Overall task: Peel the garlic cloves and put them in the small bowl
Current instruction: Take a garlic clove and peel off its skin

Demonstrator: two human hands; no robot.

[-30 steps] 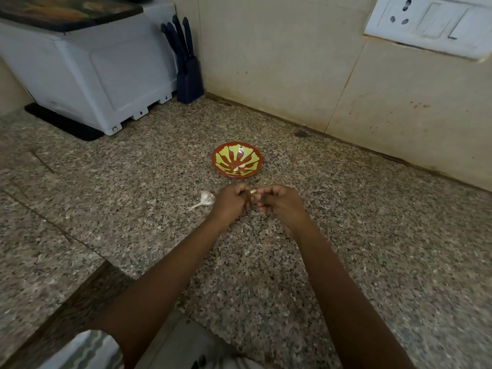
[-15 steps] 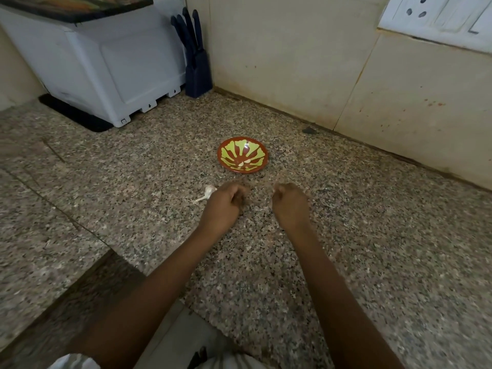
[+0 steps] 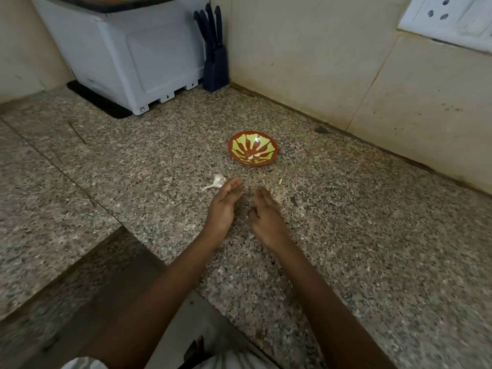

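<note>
A small red bowl [image 3: 274,149] with a yellow-green pattern sits on the granite counter [image 3: 372,222], with pale peeled cloves [image 3: 253,156] lying inside it. A white garlic bulb [image 3: 217,181] with a stem lies on the counter just left of my left hand [image 3: 226,201]. Both hands hover over the counter below the bowl, palms facing each other, a small gap between them. My left hand's fingers are straight and hold nothing. My right hand [image 3: 266,214] has straight fingers too and I see nothing in it. Small bits of garlic skin [image 3: 280,181] lie on the counter near the hands.
A white appliance [image 3: 127,57] stands at the back left corner. Next to it a dark knife block [image 3: 216,62] leans by the tiled wall [image 3: 332,62]. A white switch plate [image 3: 450,20] is on the wall at top right. The counter steps down at the lower left.
One second ago both hands were curled together, pinching a clove. They then drew apart, and now the fingers of both are straightened with the palms facing each other.
</note>
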